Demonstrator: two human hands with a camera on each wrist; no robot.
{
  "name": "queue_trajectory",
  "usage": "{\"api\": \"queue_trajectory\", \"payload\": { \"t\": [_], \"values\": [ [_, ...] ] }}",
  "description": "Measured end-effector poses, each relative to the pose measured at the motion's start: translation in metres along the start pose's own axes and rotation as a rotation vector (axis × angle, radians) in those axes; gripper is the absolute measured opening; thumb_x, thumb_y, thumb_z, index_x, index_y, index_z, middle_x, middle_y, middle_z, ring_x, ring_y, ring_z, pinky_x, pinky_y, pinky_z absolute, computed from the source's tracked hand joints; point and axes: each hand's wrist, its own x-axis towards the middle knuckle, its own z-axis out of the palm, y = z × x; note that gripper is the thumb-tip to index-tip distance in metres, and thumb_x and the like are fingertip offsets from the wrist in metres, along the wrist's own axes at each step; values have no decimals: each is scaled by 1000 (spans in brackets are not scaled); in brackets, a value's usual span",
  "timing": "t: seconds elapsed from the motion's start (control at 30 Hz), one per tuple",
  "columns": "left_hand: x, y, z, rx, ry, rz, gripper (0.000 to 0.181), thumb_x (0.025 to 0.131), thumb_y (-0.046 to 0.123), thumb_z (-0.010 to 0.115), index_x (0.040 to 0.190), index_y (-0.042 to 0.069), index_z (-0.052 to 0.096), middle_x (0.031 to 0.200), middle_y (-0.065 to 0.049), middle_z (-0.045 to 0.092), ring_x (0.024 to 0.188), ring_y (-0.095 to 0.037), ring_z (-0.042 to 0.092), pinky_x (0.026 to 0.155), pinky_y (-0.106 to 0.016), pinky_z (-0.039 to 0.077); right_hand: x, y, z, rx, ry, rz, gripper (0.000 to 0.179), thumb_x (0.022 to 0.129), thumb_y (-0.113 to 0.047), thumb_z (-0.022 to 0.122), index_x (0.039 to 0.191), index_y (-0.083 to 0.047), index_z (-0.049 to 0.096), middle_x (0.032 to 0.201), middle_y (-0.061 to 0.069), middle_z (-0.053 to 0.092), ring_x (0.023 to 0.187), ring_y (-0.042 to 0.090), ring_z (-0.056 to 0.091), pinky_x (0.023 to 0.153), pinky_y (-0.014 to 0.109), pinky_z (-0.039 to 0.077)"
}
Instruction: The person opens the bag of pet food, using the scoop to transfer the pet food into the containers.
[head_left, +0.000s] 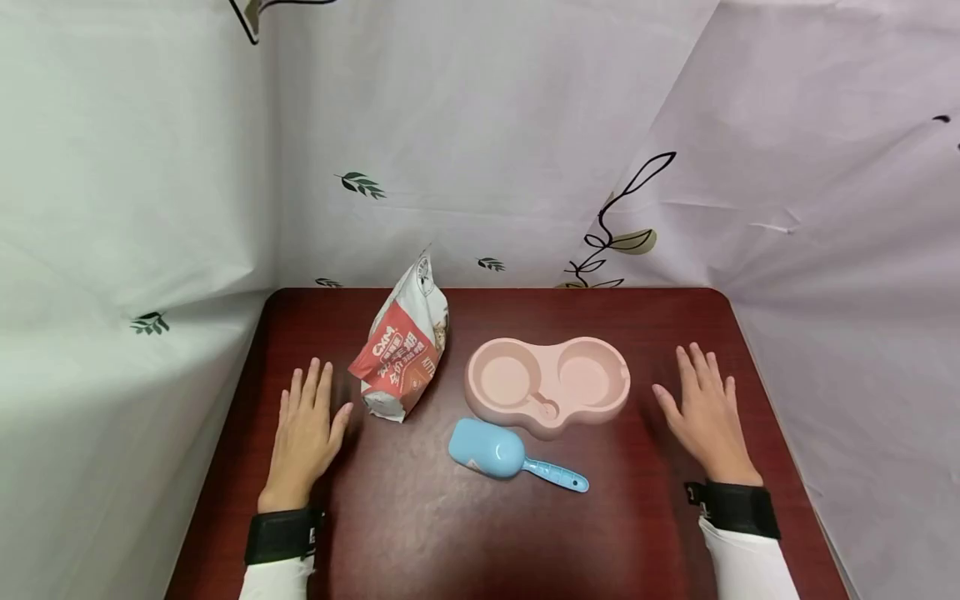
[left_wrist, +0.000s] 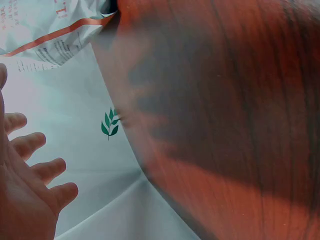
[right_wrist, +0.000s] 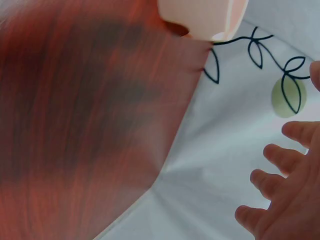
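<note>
In the head view my left hand (head_left: 303, 437) is at the table's left side, palm down with fingers straight and thumb spread, holding nothing. A red and white food bag (head_left: 397, 354) stands just right of it, its top narrowed to a point. My right hand (head_left: 705, 412) lies likewise at the right side, fingers extended. To its left sits a pink double bowl (head_left: 551, 383) with two round hollows. In front of the bowl a light blue scoop (head_left: 495, 450) rests with its cup turned down and its handle pointing right.
The dark red wooden table (head_left: 420, 533) has rounded far corners. A pale cloth (head_left: 487, 125) with leaf prints hangs behind it and along both sides. Each wrist wears a black band (head_left: 742, 508).
</note>
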Motion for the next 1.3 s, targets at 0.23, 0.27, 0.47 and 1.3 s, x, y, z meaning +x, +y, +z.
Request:
{"api": "queue_trajectory", "payload": {
  "t": [0.23,0.27,0.47,1.3],
  "values": [
    [6,3,-8,-1,51,17,70,102,29,61,162,8,31,166,-22,30,155,-47,23,115,-73,25,10,-19,6,54,3,-49,74,105,-34,59,164,-5,25,170,23,20,158,44,14,119,75,9],
    [7,3,-9,-4,61,22,70,102,28,62,162,7,32,166,-23,31,154,-48,24,115,-73,25,11,-22,7,58,3,-58,74,104,-33,59,163,-5,25,169,23,21,158,44,15,119,75,10],
    [18,9,-21,-20,101,56,66,101,23,64,159,4,37,163,-24,36,150,-48,32,113,-72,31,24,-39,11,72,9,-106,73,102,-30,63,162,-4,30,168,23,25,156,45,20,118,74,15],
    [101,48,-85,-631,49,62,39,109,18,53,147,8,56,143,-14,62,133,-31,58,102,-16,48,72,-133,10,395,-91,-279,66,106,-27,58,163,-12,29,170,12,26,152,36,35,113,63,37]
  ]
}}
